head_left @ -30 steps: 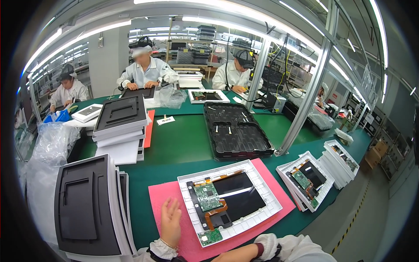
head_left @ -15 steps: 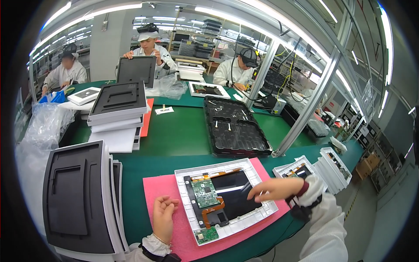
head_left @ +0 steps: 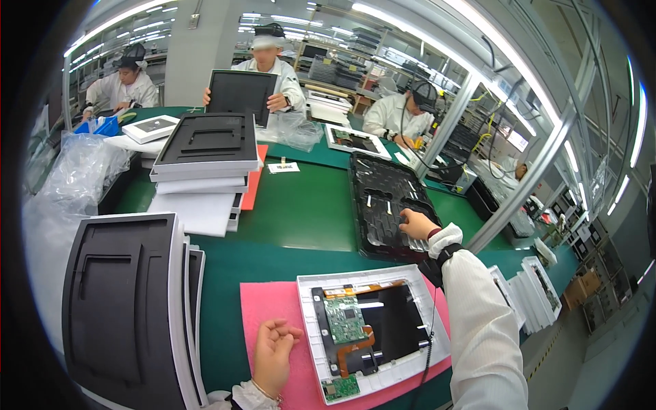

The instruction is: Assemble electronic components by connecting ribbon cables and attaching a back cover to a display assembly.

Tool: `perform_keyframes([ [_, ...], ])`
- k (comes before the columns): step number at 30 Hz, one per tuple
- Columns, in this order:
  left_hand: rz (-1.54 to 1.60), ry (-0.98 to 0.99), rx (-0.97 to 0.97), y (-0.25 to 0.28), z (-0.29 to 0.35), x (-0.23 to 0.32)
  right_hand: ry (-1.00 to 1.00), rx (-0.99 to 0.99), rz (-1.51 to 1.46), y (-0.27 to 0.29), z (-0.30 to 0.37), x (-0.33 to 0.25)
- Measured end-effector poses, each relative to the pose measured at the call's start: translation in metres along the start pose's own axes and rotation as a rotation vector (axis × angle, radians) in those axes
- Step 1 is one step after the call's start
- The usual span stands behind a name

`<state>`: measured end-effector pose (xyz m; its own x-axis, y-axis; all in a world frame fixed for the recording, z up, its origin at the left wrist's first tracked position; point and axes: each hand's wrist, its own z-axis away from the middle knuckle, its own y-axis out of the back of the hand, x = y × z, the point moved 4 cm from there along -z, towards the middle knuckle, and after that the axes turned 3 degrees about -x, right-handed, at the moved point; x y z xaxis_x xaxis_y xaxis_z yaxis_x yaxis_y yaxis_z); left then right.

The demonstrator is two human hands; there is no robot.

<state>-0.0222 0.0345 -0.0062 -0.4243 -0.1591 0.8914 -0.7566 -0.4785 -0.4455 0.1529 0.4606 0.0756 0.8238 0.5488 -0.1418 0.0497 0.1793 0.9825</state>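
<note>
A white frame (head_left: pixel 367 389) with a dark panel (head_left: pixel 391 320) lies on a pink foam mat (head_left: pixel 263 295). Two green circuit boards, the larger board (head_left: pixel 346 320) and a small board (head_left: pixel 341 388), sit along its left side, joined by an orange flat cable (head_left: pixel 355 346). Beside its left edge, over the mat, my left hand (head_left: pixel 275 352) is open and empty, fingers loosely bent. My right hand (head_left: pixel 419 225) reaches over the black compartment tray (head_left: pixel 383 236), fingers bent and slightly apart, no object visible in them. Two small white pieces lie in the tray near it.
Black-backed white housings (head_left: pixel 119 301) stand stacked at near left; another housing stack (head_left: pixel 205 147) is behind. White frames (head_left: pixel 536 294) lean at right beside a metal post (head_left: pixel 523 181). Plastic bags (head_left: pixel 75 178) lie far left. Co-workers sit across the green table (head_left: pixel 301 205); one holds a black panel (head_left: pixel 240 96).
My right hand has moved from above the white frame, forward to the black tray. My left hand stays beside the frame. The view has shifted; the co-worker's black panel is turned differently.
</note>
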Motion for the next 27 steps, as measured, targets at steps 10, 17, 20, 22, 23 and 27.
perform_keyframes([
  [10, 0.045, -0.029, -0.061, -0.002, 0.005, -0.008, 0.131, 0.249, 0.071, -0.041, -0.064, 0.027],
  [17, 0.022, -0.019, -0.061, -0.003, 0.005, -0.002, 0.131, 0.411, -0.111, -0.042, -0.055, 0.022],
  [20, -0.012, -0.021, -0.064, -0.004, 0.004, 0.0, 0.096, 0.451, -0.135, -0.04, -0.052, 0.02],
  [22, -0.032, -0.021, -0.067, -0.005, 0.005, 0.0, 0.076, 0.464, -0.131, -0.039, -0.051, 0.019],
  [23, -0.017, -0.018, -0.066, -0.006, 0.006, 0.001, 0.059, 0.457, -0.099, -0.038, -0.051, 0.018],
  [27, 0.01, -0.022, -0.074, -0.006, 0.005, -0.002, 0.01, 0.44, -0.025, -0.036, -0.052, 0.014],
])
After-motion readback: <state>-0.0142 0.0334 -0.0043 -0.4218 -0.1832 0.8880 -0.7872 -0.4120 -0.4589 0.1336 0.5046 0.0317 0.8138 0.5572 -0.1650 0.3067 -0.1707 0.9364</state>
